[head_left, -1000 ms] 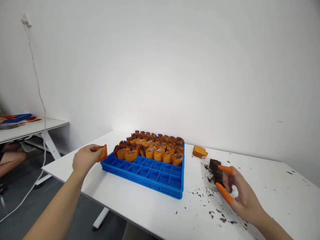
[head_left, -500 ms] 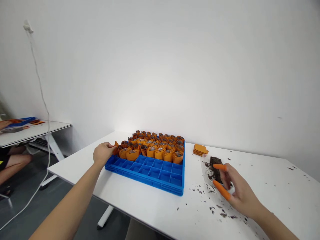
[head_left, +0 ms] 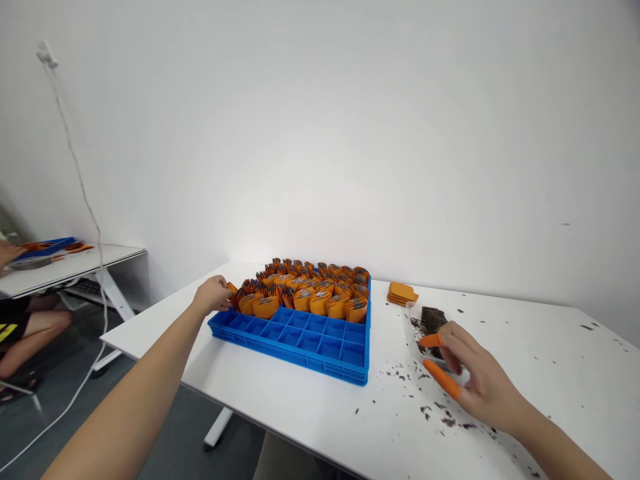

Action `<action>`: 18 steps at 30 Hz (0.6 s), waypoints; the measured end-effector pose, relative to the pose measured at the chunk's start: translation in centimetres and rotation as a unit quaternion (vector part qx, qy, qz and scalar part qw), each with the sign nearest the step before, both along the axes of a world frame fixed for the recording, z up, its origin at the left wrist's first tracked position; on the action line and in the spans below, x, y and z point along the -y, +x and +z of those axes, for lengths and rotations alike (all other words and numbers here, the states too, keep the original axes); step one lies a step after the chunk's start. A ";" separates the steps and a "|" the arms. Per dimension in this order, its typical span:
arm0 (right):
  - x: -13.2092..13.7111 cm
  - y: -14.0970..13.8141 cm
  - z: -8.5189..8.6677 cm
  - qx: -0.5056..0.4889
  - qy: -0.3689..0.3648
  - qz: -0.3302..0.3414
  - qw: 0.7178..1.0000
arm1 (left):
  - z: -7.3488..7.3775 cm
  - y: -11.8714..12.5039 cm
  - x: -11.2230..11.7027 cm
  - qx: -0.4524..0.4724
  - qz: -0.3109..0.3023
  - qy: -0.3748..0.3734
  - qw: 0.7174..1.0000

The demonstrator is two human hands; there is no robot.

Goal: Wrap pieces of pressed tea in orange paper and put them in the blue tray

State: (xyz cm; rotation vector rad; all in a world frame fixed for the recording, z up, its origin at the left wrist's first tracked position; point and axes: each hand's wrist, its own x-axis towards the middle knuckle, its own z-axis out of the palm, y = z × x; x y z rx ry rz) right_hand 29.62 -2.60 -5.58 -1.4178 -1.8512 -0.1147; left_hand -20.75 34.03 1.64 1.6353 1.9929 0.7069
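A blue compartment tray (head_left: 300, 350) sits on the white table (head_left: 300, 413); its far rows hold several folded orange packets (head_left: 310, 290) and its near rows are bare. My left hand (head_left: 213, 295) reaches over the tray's far left corner, fingers closed on an orange packet (head_left: 233, 288) at the left end of the packets. My right hand (head_left: 475, 380), with orange finger cots on thumb and forefinger, rests on the table, fingers bent by a clear bag of dark brown material (head_left: 430, 330).
A small stack of flat orange sheets (head_left: 401, 293) lies right of the tray. Dark crumbs (head_left: 430, 413) are scattered over the table's right half. At far left another table (head_left: 65, 260) carries a blue tray, with a seated person's legs (head_left: 25, 327) beside it. A white cable (head_left: 75, 173) hangs down the wall.
My left hand carried the orange packet from left of the tray in to the tray's far left corner. My right hand stayed by the dark bag, shifting slightly.
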 end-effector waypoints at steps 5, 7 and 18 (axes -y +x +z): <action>0.1 -0.1 0.3 0.006 -0.008 0.013 1.000 | 1.4 0.4 -1.0 -0.001 -0.019 -0.085 0.996; 0.1 0.0 0.2 0.010 -0.008 0.017 1.000 | 1.7 0.6 -1.3 -0.007 -0.025 -0.108 0.994; 0.1 -0.2 0.4 0.036 -0.015 0.035 0.999 | 0.4 0.8 -1.7 -0.036 -0.039 -0.136 0.989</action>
